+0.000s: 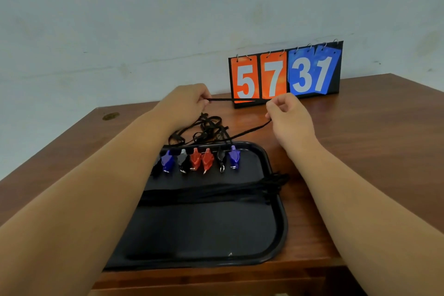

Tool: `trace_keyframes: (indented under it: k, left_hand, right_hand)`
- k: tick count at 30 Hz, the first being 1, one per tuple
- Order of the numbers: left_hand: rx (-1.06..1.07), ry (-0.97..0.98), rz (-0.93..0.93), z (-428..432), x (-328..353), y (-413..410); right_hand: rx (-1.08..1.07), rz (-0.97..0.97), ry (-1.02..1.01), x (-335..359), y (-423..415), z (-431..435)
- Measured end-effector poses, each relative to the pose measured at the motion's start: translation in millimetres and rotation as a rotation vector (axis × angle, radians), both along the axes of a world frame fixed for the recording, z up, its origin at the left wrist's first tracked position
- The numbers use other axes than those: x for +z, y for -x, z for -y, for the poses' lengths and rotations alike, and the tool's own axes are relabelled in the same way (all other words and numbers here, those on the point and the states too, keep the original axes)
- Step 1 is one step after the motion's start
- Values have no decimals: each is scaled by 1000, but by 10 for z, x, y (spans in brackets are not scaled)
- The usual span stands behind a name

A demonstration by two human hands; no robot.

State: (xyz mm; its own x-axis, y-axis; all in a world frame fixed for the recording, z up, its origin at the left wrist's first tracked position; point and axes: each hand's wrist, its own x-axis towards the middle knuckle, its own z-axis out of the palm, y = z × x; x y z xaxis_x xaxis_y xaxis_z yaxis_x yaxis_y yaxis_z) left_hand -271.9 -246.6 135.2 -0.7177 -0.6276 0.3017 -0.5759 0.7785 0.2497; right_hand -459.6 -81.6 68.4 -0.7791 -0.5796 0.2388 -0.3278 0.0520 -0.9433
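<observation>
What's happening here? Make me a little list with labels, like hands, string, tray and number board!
left hand: pinches the black cord
right hand: pinches the same cord, stretched straight between both hands
cord tangle: heaped on the table, just behind the tray
whistles: a row at the tray's far end: blue, grey, red, red, black, blue
scoreboard: stands at the table's back, orange 5 7, blue 3 1

Left forearm blocks the left side of the black plastic tray (281, 230) and most of the leftmost dark whistle (156, 170). Thin black cord (230, 99) disappears inside the curled fingers of left hand (185, 101) and right hand (288, 113). Tangled black cord pile (206, 128): routing untraceable. Brown wooden bench (360, 139) cropped left, right, bottom.
</observation>
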Motion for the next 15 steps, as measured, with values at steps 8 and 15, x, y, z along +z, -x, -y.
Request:
trace_keyframes:
  k: [8, 15]
  left_hand:
    - [151, 23, -242, 55, 102, -59]
    - [267, -15, -338, -21, 140, -88]
  right_hand:
    - [-36, 48, 64, 33, -3, -38]
    - [44, 33, 31, 35, -17, -76]
